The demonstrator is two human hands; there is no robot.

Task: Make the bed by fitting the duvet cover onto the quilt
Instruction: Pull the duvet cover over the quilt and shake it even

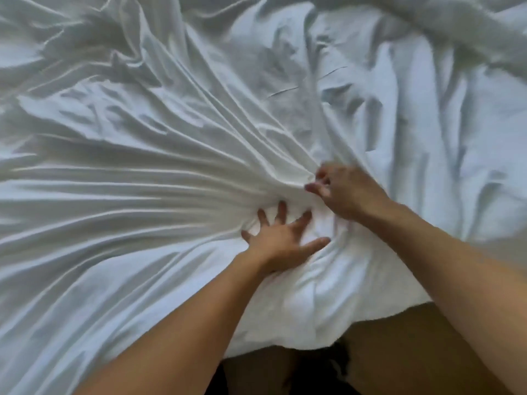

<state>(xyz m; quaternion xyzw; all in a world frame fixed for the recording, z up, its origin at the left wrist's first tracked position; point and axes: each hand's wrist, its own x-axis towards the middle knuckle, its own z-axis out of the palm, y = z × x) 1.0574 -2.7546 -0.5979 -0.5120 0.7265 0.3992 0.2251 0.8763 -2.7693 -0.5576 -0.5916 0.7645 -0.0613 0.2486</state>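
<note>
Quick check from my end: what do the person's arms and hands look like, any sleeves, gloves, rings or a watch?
Both forearms are bare as far as the frame shows, with no sleeves in view. The left hand and the right hand wear no gloves. No watch or bracelet shows on either wrist. The right hand's fingers are blurred, so rings there cannot be ruled out.

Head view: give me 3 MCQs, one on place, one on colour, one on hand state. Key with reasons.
1. Where do the long folds in the duvet cover converge?
A. at the two hands
B. at the top left corner
C. at the right edge

2. What colour is the bedding?
A. blue striped
B. white
C. grey check

3. How does the left hand lie?
A. curled in a fist off the cloth
B. fingers spread, pressing on the cloth
C. out of view

Key: A, the folds fan out leftward from the hands; B, all the cloth is plain white; B, its fingers are splayed flat while the right hand pinches a fold just beyond it.
</note>
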